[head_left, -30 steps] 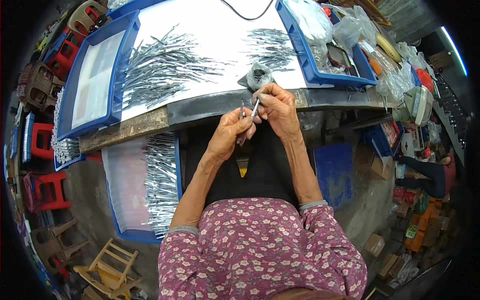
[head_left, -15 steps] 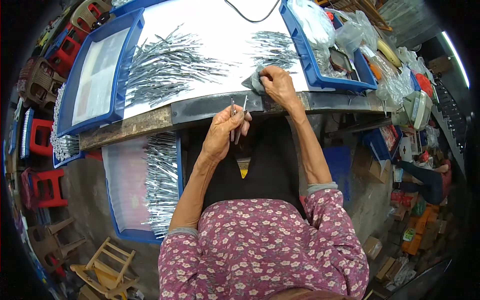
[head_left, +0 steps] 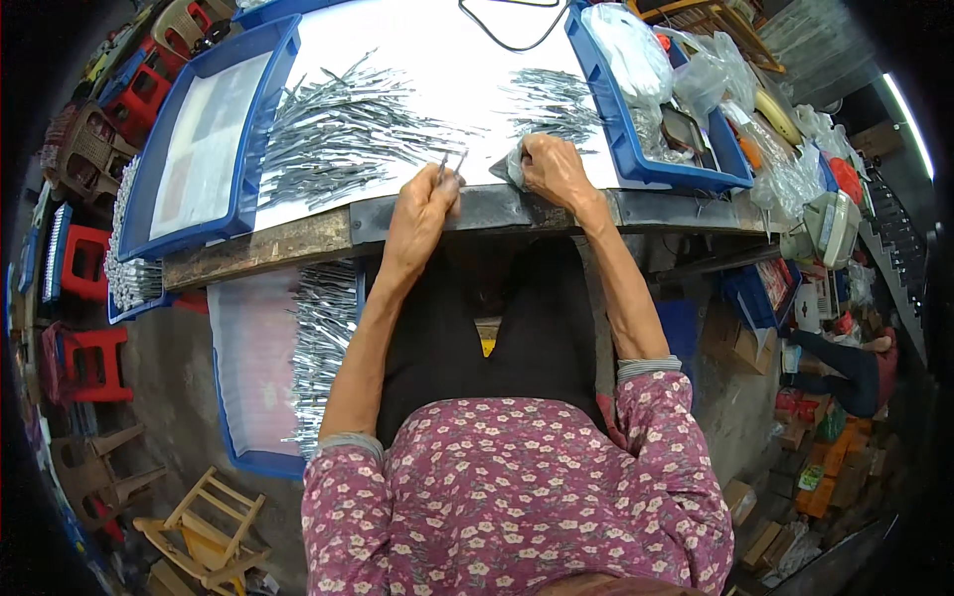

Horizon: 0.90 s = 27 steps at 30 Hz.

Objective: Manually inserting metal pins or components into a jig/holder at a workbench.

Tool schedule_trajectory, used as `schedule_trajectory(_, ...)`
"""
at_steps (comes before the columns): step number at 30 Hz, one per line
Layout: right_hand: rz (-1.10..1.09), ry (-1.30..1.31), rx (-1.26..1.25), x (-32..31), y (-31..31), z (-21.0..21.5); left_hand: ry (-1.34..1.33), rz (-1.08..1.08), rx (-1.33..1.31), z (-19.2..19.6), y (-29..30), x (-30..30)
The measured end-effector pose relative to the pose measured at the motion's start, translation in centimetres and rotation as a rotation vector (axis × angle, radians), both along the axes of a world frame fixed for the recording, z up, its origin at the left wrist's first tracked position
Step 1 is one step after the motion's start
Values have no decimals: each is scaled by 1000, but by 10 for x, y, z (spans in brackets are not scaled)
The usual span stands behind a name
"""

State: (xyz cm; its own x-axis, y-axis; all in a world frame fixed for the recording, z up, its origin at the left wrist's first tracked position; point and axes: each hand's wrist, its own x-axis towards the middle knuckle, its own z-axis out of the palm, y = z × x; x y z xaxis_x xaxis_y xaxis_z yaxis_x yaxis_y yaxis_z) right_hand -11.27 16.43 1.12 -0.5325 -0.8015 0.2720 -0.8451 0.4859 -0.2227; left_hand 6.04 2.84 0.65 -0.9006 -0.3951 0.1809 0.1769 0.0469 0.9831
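Left hand [head_left: 422,204] pinching slim silver metal tweezers [head_left: 447,164] at bench edge. Right hand [head_left: 552,169] clutching crumpled grey cloth [head_left: 509,167]. Loosened pinch likely to drop tweezers floorward

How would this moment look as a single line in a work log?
left hand: holds tweezers at table edge | right hand: on cloth | pile: metal pieces on white sheet

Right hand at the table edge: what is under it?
Under the right hand lies a crumpled grey cloth, its edge showing at the fingers. Whatever the palm covers, including any metal piece, cannot be seen.
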Motion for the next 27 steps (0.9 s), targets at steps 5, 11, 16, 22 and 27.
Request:
schedule_trajectory(5,45,34,-98,3,6,1,-264,289,-633,10,-11,-38)
schedule_trajectory(11,-38,6,-160,3,17,7,-153,344,-1182,-9,-18,-71)
schedule_trajectory(16,-67,-381,-336,-4,26,5,-235,274,-1239,-20,-23,-82)
schedule_trajectory(22,-96,-856,-653,5,31,2,-100,324,-1182,-18,-17,-79)
schedule_trajectory(27,-111,-1030,-767,7,34,-2,-53,320,-1061,-9,-4,-82)
